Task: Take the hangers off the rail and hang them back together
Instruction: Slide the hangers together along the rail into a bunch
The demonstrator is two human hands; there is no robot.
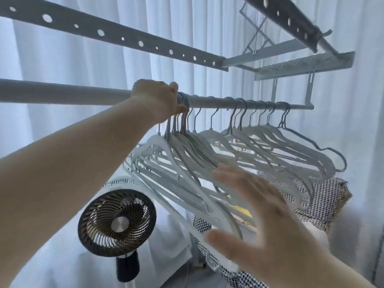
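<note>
A grey round rail (212,101) runs across the middle of the view. Several pale grey hangers (245,142) hang from it by their hooks, spread out toward the right end. At the left end of the row a tight bunch of hangers (176,154) hangs together. My left hand (160,96) is up at the rail and grips the hooks of that bunch. My right hand (261,217) is blurred, fingers spread and straight, in front of the lower bars of the hangers; whether it touches them I cannot tell.
A perforated bar (116,36) of the drying rack crosses above the rail. A round fan (116,223) stands below left. Houndstooth fabric (324,202) lies under the hangers at the right. White curtains (207,38) fill the background.
</note>
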